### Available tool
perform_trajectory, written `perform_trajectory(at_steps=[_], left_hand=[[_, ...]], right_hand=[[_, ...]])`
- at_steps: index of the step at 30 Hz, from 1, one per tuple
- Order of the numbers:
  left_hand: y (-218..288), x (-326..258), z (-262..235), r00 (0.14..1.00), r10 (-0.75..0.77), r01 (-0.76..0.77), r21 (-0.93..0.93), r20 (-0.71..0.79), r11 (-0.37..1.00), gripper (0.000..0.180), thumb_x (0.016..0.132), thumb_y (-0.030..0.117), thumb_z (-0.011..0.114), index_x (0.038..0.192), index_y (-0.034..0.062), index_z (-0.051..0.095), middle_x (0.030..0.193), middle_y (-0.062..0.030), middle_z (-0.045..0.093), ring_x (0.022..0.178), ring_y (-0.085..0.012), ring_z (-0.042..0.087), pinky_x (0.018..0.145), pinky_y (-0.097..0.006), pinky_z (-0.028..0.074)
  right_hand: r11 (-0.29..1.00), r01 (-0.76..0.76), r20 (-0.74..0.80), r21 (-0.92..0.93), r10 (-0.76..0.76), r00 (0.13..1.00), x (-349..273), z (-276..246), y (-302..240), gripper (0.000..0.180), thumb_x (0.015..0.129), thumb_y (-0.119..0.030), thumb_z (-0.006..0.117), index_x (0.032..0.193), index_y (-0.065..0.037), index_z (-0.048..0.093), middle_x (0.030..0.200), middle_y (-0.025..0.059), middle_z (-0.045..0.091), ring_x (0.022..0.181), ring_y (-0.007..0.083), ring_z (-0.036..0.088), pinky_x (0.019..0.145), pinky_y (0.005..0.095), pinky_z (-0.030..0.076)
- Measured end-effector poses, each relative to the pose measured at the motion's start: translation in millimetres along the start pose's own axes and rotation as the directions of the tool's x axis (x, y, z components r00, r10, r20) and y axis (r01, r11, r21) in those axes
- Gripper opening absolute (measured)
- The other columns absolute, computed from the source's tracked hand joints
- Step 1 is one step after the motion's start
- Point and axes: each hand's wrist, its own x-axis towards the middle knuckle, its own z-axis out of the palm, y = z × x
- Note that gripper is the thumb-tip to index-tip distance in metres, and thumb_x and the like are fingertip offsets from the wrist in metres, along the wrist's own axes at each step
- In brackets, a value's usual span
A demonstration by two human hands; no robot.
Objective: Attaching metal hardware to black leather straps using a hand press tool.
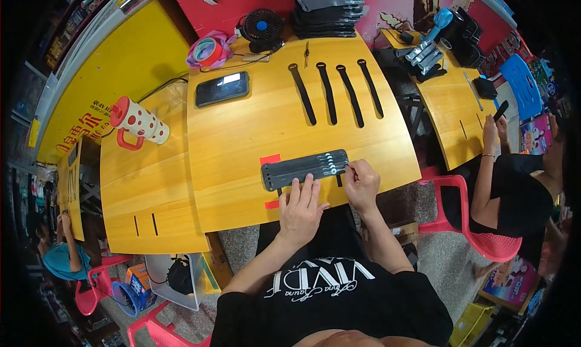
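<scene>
A flat bundle of black straps point(299, 170) lies on the yellow table by its near edge, with a row of small whitish pieces near its right end. My left hand point(301, 212) rests on the bundle's near side, fingers stretched out and flat. At the right end my right hand point(363, 183) is closed in a pinch; what sits between its fingertips is hidden. Ends of dark strips stick out under the bundle's near side. Red tape pieces point(270, 159) are stuck to the table beside its left end. Farther back, several single black straps with looped ends point(327, 92) lie side by side.
At the back are a stack of black strap bundles point(327, 17), a small black fan point(261, 27), tape rolls point(209, 51) and a phone point(222, 89). A spotted tumbler point(142, 123) stands left. A person point(508, 189) works at the right table, another point(66, 253) far left. Pink chairs point(466, 226) flank me.
</scene>
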Motion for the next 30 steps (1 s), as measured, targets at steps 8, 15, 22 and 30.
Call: perform_trajectory(at_steps=[8,15,22,30], left_hand=[[4.0,10.9,-6.4,0.997,0.021,-0.026,0.078,0.072,0.997,0.059,0.086,0.042,0.067,0.133,0.0071,0.059,0.137,-0.0144,0.056,0.115,-0.0369,0.053,0.083,-0.045,0.038],[6.6,22.5,-5.5,0.994,0.050,-0.061,0.114,0.097,0.992,0.059,0.085,0.040,0.066,0.131,0.0032,0.059,0.133,-0.0158,0.057,0.108,-0.0352,0.055,0.083,-0.044,0.039],[0.8,15.8,-2.0,0.995,0.086,-0.093,0.140,0.056,0.986,0.051,0.089,0.029,0.062,0.130,-0.0010,0.059,0.131,-0.0177,0.058,0.108,-0.0351,0.056,0.087,-0.044,0.040],[-4.3,21.9,-15.5,0.998,-0.023,0.032,-0.132,0.065,0.991,0.046,0.088,0.028,0.066,0.123,-0.0003,0.061,0.127,-0.0149,0.060,0.102,-0.0284,0.056,0.084,-0.042,0.039]], right_hand=[[0.999,0.043,-0.017,0.023,-0.043,0.999,0.8,1.2,3.6,0.006,0.079,0.006,0.062,0.078,0.000,0.060,0.069,0.0157,0.056,0.057,0.0312,0.057,0.051,0.0376,0.042],[0.994,0.098,-0.084,-0.046,-0.101,0.991,-4.8,-2.1,-0.3,0.011,0.077,0.005,0.062,0.087,0.000,0.063,0.081,0.0172,0.060,0.071,0.0359,0.060,0.058,0.0413,0.046],[0.868,0.468,0.190,-0.166,-0.438,0.879,-18.3,-4.0,-24.8,0.027,0.079,-0.011,0.067,0.103,0.000,0.066,0.109,0.0120,0.064,0.094,0.0294,0.062,0.081,0.0403,0.045],[0.885,0.277,0.075,-0.374,-0.269,0.960,-13.6,-13.5,-10.8,0.024,0.081,-0.004,0.064,0.104,0.000,0.065,0.107,0.0120,0.066,0.098,0.0299,0.061,0.077,0.0402,0.042]])
